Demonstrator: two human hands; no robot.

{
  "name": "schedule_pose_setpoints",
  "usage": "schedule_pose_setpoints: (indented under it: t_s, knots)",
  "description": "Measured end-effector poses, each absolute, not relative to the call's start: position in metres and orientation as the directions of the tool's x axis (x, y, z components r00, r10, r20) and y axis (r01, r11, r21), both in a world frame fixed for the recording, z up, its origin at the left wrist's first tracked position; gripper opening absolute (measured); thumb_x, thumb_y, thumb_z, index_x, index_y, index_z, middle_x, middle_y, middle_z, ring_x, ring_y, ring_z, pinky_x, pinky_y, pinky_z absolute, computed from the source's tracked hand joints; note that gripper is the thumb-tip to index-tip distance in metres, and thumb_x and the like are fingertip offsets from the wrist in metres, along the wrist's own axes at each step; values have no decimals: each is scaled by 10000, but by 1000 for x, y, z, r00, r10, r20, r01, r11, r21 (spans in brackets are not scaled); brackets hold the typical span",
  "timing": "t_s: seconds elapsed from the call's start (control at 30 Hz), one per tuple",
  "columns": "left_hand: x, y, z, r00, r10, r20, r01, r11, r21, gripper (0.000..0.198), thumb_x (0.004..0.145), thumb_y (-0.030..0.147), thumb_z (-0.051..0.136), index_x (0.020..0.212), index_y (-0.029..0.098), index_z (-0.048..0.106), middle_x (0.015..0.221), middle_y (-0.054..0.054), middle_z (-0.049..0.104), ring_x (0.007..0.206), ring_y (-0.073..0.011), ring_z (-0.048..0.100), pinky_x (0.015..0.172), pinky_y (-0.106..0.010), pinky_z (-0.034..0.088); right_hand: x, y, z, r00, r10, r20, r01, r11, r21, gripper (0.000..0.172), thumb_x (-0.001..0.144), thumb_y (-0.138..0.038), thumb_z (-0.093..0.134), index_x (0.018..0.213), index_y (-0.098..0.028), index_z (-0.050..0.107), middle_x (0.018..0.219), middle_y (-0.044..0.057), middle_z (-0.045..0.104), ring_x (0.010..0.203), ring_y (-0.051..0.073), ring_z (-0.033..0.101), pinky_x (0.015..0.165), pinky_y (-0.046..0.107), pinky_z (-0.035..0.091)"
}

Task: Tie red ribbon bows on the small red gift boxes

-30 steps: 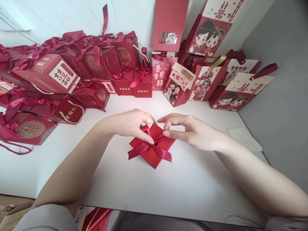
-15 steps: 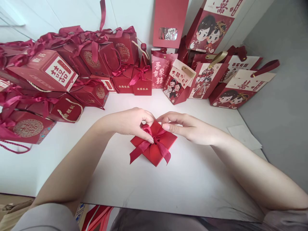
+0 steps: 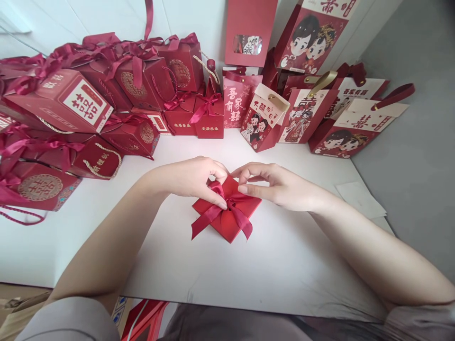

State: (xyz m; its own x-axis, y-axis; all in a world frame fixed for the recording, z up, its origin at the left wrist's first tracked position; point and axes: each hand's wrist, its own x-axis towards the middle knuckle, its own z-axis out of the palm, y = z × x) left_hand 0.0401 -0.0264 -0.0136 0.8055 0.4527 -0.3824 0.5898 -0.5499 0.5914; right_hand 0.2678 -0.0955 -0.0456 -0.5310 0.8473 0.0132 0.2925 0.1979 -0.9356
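Observation:
A red gift box (image 3: 230,228) sits on the white table, one corner pointing toward me. Across its top is a dark red satin ribbon (image 3: 209,219), tied in a bow with two tails hanging over the near sides. My left hand (image 3: 197,177) is closed on the bow's left side, its thumb pressed near the knot and the other fingertips partly hidden behind. My right hand (image 3: 280,187) is at the box's right far side, thumb and curled forefinger pinched at the bow's right loop. Its farther fingertips reach toward the box's back corner.
Stacked red boxes (image 3: 137,85) with ribbons and rope handles fill the left and back. Upright printed gift bags (image 3: 261,118) stand at the back right beside a grey wall (image 3: 408,118). Flat white paper (image 3: 360,199) lies near the table's right edge.
My right thumb and fingers have shifted slightly at the bow's right loop. My left hand keeps its hold. The whole view has moved a little.

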Motion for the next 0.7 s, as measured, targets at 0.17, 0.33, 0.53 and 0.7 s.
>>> schedule_pose_setpoints:
  t_s: [0.17, 0.33, 0.53, 0.7]
  knots:
    - [41, -27, -12, 810, 455, -370, 582, -550, 599, 415, 731, 536, 735, 680, 166, 552, 944, -24, 612, 734, -140, 532, 626, -268, 375, 273, -99, -36, -549, 831, 96, 411, 368, -834, 185, 912, -391, 658, 947, -210, 634, 1194, 64, 660, 1072, 228, 621, 960, 372, 463]
    - [41, -27, -11, 814, 453, -365, 577, -548, 606, 378, 728, 531, 727, 712, 174, 605, 941, -21, 627, 754, -146, 553, 653, -265, 402, 265, -113, -36, -610, 753, 245, 593, 640, -489, 74, 967, -218, 569, 967, -174, 629, 949, 74, 679, 785, 193, 632, 726, 319, 489]
    - [41, -28, -12, 829, 449, -332, 549, -548, 631, 376, 709, 546, 737, 760, 187, 639, 845, -3, 621, 716, -143, 553, 658, -264, 409, 256, -120, -35, -601, 688, 407, 656, 715, -241, 183, 1014, -185, 477, 944, -153, 643, 913, 92, 680, 809, 213, 632, 680, 318, 467]
    - [41, -29, -12, 827, 458, -327, 551, -545, 632, 375, 705, 546, 742, 797, 189, 666, 828, 0, 620, 716, -148, 558, 665, -268, 408, 259, -118, -36, -516, 783, 348, 517, 609, -602, 68, 983, -160, 562, 1035, -184, 600, 905, 20, 686, 721, 128, 621, 656, 246, 483]
